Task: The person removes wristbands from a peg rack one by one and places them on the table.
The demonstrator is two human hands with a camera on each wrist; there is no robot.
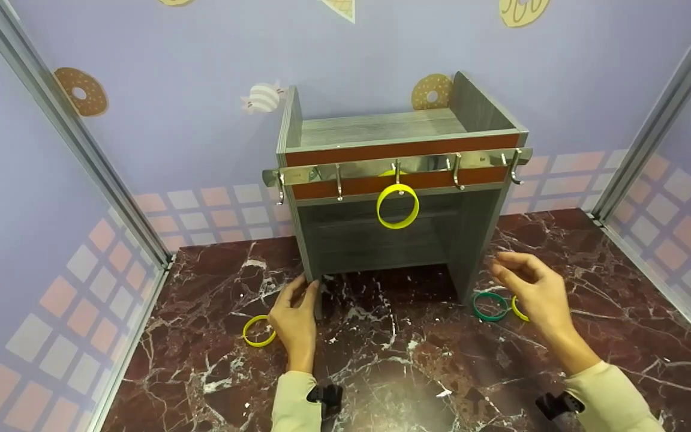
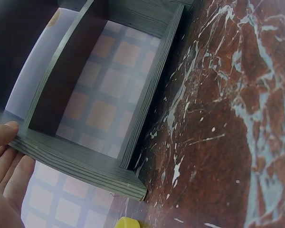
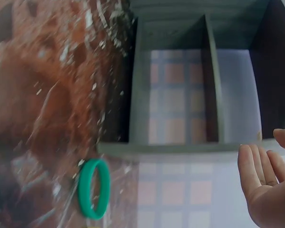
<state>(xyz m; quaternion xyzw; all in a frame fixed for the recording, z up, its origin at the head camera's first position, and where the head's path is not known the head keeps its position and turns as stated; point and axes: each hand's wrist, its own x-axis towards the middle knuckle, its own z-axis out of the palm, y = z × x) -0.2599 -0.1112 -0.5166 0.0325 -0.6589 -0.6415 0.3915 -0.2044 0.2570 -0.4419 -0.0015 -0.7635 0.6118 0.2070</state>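
A grey wood-grain shelf (image 1: 381, 127) stands on the marbled tabletop, a metal hook rail (image 1: 366, 168) across its front. From the rail's middle hook hangs a yellow ring (image 1: 398, 226). My left hand (image 1: 295, 324) grips the front edge of the left side panel (image 2: 85, 166), thumb inside and fingers outside. Beside that hand lies another yellow ring (image 1: 260, 345). Near the right side panel, my right hand (image 1: 540, 294) is raised, holding nothing, with thumb and fingers apart. A green ring (image 3: 83, 190) lies below it, and a further yellow ring (image 1: 515, 309) is partly hidden by that hand.
Behind the shelf rises a lilac wall (image 1: 201, 54) with printed sweets and pink and white squares. Side walls in metal framing (image 1: 660, 120) bound the dark red marbled tabletop (image 1: 393, 384). Hooks jut forward from the rail.
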